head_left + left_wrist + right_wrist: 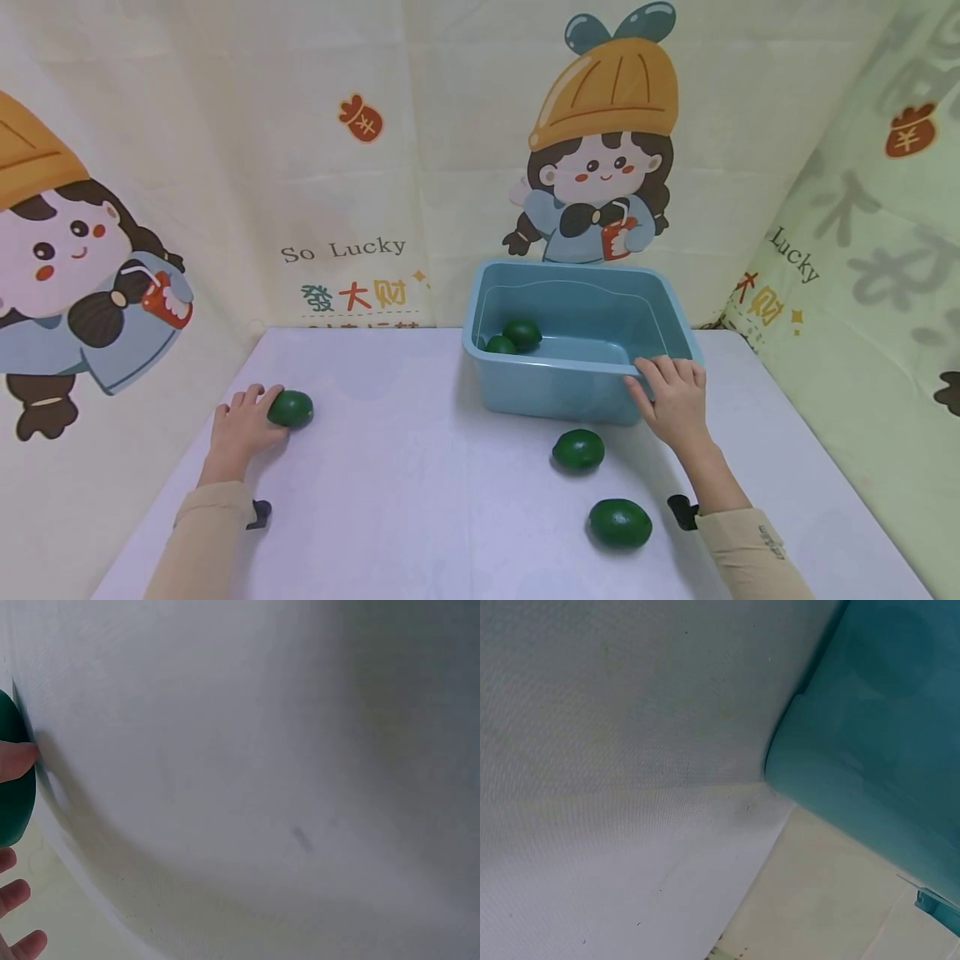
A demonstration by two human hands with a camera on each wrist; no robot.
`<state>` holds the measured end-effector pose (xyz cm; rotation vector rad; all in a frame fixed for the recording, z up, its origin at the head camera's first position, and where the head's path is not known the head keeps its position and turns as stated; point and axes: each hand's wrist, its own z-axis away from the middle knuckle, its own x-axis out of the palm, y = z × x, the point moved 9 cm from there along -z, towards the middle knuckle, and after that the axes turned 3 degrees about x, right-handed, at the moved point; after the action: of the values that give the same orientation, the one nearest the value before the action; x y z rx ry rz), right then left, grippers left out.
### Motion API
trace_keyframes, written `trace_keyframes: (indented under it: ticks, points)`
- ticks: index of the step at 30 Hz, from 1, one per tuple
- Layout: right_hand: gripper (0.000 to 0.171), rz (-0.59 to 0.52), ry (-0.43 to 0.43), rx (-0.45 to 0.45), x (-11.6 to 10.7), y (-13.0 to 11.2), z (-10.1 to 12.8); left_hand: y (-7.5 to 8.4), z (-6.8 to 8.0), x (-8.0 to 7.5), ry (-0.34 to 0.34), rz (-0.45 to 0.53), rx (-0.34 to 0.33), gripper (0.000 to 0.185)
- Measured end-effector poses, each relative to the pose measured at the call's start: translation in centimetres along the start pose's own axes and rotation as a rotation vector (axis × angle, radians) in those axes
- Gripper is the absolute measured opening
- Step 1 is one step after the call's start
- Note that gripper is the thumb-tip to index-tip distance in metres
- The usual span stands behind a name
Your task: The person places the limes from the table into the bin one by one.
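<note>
On the left side of the table my left hand (246, 423) grips a dark green lime (292, 409) between thumb and fingers. The left wrist view catches the thumb across that lime (13, 799), with other fingers spread below it. At the back right stands a light blue plastic bin (562, 387). My right hand (677, 402) holds its front rim near the right corner, fingers over the edge and thumb against the outer wall. Inside the bin, at its left end, lie two limes, a larger one (522, 334) and a partly hidden one (500, 345).
Two more limes rest on the white table (390, 492): one (579, 451) just before the bin, another (620, 523) nearer the front. A printed cloth (450, 150) hangs behind and along both sides. The right wrist view shows the bin's corner (817, 757) close to the table edge.
</note>
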<state>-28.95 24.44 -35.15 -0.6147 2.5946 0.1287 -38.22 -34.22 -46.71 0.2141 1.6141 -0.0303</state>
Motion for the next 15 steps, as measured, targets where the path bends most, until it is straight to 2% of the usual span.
trace_keyframes:
  ticks: [15]
  points:
    - [0.048, 0.000, -0.008, 0.004, 0.01, -0.19, -0.12, 0.29, 0.41, 0.07, 0.039, 0.006, -0.001, 0.074]
